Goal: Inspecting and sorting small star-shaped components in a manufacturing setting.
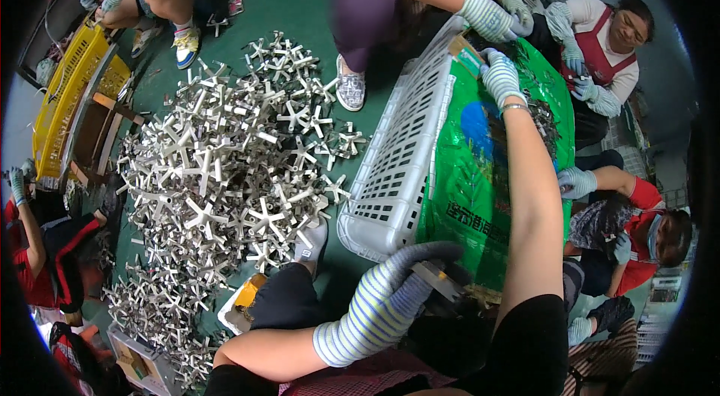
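My left hand (382,302), in a blue-and-white striped glove, is closed around a small flat grey metal piece (439,280) that juts out past the fingers; its exact kind is unclear. My right arm stretches far forward, and its gloved right hand (502,79) is over the far part of a green printed plastic sheet (472,171). The fingers are curled, and what they hold, if anything, is hidden. Beside them lies a tan-and-green flat piece (467,57). Small dark parts (541,115) lie on the sheet, next to a white slotted plastic crate (401,156).
A large heap of white star-shaped pieces (217,163) covers the green floor on the left. Across from me, a co-worker's gloved hand (487,15) is close to my right hand. More people sit around, and a yellow crate (71,103) stands far left.
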